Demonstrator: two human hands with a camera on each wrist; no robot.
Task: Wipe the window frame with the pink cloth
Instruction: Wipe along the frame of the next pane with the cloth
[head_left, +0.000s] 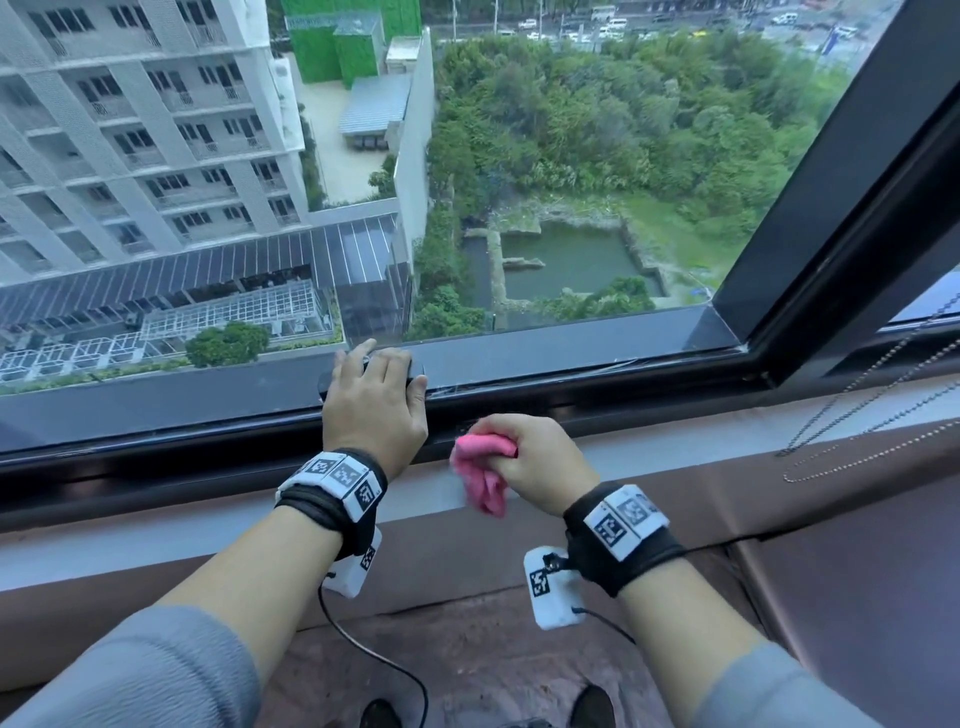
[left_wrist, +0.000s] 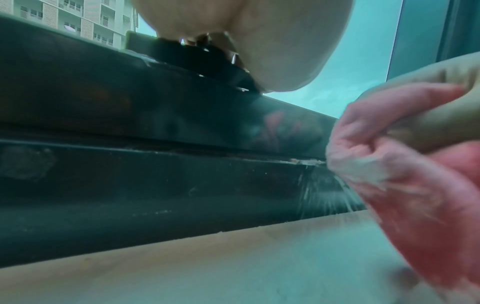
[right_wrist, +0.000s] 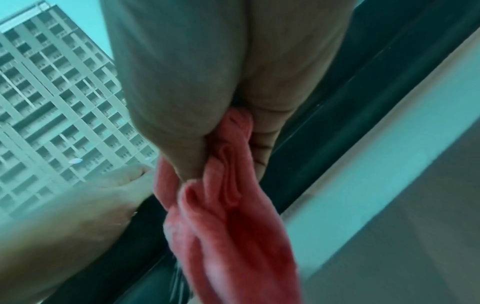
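The dark window frame (head_left: 571, 358) runs across the head view below the glass. My left hand (head_left: 376, 395) lies over a black window handle (head_left: 326, 387) on the bottom rail, fingers curled over it and thumb at its right end. In the left wrist view the palm (left_wrist: 272, 41) covers that handle (left_wrist: 197, 59). Just to its right, my right hand (head_left: 535, 462) grips a bunched pink cloth (head_left: 480, 467) against the lower frame rail (left_wrist: 155, 185), and part of the cloth (right_wrist: 233, 226) hangs below the fist (right_wrist: 194, 72).
A slanted dark mullion (head_left: 831, 182) rises at the right. Blind bead chains (head_left: 857, 415) drape over the brown padded sill (head_left: 701, 457) to the right. Pale cobweb strands (left_wrist: 319, 189) cling to the lower rail beside the cloth. Camera cables (head_left: 363, 644) hang under my wrists.
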